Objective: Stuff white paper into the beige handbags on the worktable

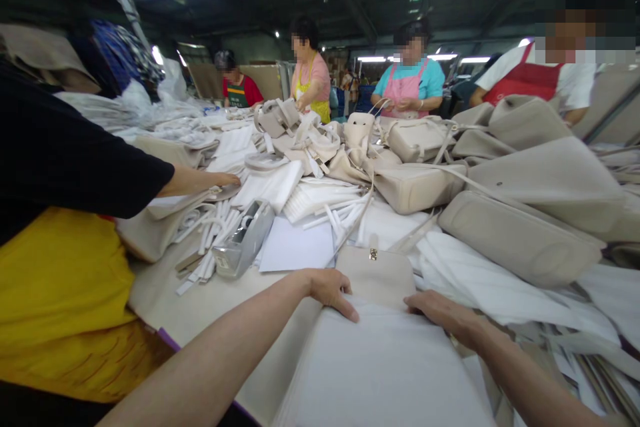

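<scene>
A beige handbag (377, 277) with a small gold clasp lies flat in front of me, its near end meeting a stack of white sheets (385, 367). My left hand (333, 290) is closed at the handbag's near left corner, its thumb lying over the top white sheet. At the opposite corner, my right hand (433, 310) has its fingers curled against the bag's edge; their undersides are hidden. A thin beige strap (360, 217) runs up and away from the clasp end. Just beyond my left hand is a white paper sheet (297, 245).
A grey tape dispenser (243, 240) stands left of the paper, beside loose white strips (213, 240). Beige handbags (520, 237) are heaped at right and centre. A co-worker's arm (200, 181) reaches in from the left. Several people stand across the table.
</scene>
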`<state>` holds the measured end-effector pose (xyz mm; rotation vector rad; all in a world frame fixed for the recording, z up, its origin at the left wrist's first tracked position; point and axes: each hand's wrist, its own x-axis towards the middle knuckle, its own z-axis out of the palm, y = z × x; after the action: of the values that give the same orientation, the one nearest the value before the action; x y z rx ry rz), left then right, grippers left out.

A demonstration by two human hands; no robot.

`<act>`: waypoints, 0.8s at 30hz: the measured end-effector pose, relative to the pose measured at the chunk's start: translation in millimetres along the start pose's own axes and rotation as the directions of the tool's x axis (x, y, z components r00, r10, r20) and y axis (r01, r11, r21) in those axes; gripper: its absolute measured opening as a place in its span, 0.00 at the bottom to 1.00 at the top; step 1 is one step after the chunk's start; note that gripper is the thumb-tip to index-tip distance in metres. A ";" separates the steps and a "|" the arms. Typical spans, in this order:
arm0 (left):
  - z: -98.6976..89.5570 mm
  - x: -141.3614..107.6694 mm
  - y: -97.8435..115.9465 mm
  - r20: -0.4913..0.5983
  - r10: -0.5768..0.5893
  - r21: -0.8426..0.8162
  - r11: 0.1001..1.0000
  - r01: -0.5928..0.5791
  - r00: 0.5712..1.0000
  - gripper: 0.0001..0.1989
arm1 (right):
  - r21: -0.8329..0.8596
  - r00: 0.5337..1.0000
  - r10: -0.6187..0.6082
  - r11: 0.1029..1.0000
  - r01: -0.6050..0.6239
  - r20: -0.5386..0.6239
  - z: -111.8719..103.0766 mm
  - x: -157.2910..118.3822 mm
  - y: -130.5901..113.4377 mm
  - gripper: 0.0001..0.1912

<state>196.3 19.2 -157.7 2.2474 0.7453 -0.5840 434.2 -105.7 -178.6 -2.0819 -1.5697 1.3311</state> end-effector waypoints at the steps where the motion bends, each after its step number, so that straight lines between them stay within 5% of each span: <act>1: -0.4 -0.3 -0.3 0.001 0.002 -0.005 1.000 -0.002 1.000 0.40 | 0.037 1.000 -0.004 0.999 0.003 0.031 0.0 -0.2 1.4 0.17; 6: -2.8 -1.1 -1.6 0.017 0.002 -0.032 0.999 -0.002 1.000 0.34 | 0.093 0.975 -0.066 0.995 0.048 0.212 -3.3 -1.0 3.0 0.21; 15: 3.3 -22.5 11.1 -0.147 -0.038 0.025 0.999 0.042 0.988 0.49 | -0.034 0.976 -0.138 0.989 0.145 0.169 -3.8 1.2 4.5 0.21; 24: 1.9 -24.0 83.1 -0.189 0.134 0.323 0.944 -0.067 0.973 0.38 | -0.106 0.977 -0.152 0.980 0.169 0.150 -1.7 -2.6 1.3 0.20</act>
<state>232.4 -40.2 -106.0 2.6585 0.6700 -0.4460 436.2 -107.9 -177.0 -1.9120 -1.8751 1.3859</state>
